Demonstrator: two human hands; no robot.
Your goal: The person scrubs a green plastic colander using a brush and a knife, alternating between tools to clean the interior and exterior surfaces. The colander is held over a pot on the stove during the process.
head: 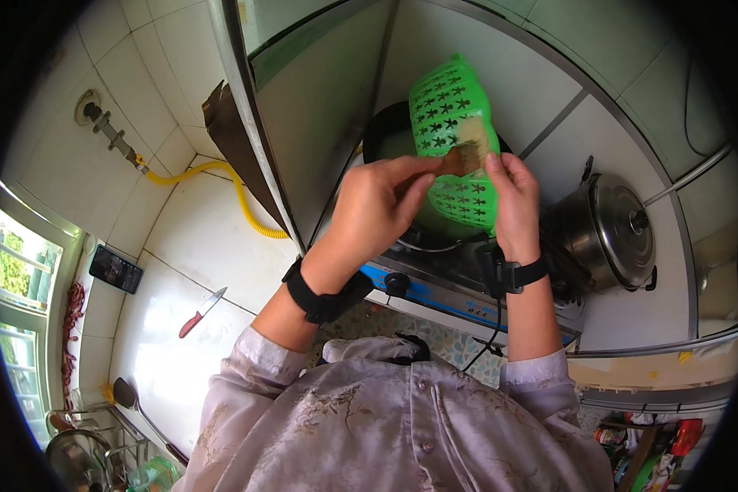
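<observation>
My left hand (378,203) grips the handle of a small brown brush (458,161), which looks wooden. Its tip rests against a bright green plastic basket (433,101) pierced with figure-shaped holes. My right hand (516,197) holds that basket by its right rim, thumb on the near face. The basket is tilted up on its side, its patterned face towards my left hand. By the brush tip lies a pale patch (472,128); I cannot tell what it is. Below the basket sits a dark wok (384,132) with what looks like cloudy liquid, partly hidden.
The wok stands on a gas stove (430,298). A lidded steel pot (621,227) is on its right. Left of a metal-edged panel (320,104), a red-handled knife (203,312), a phone (115,269) and a ladle (136,403) lie along the white counter (160,363). A yellow hose (243,197) runs behind.
</observation>
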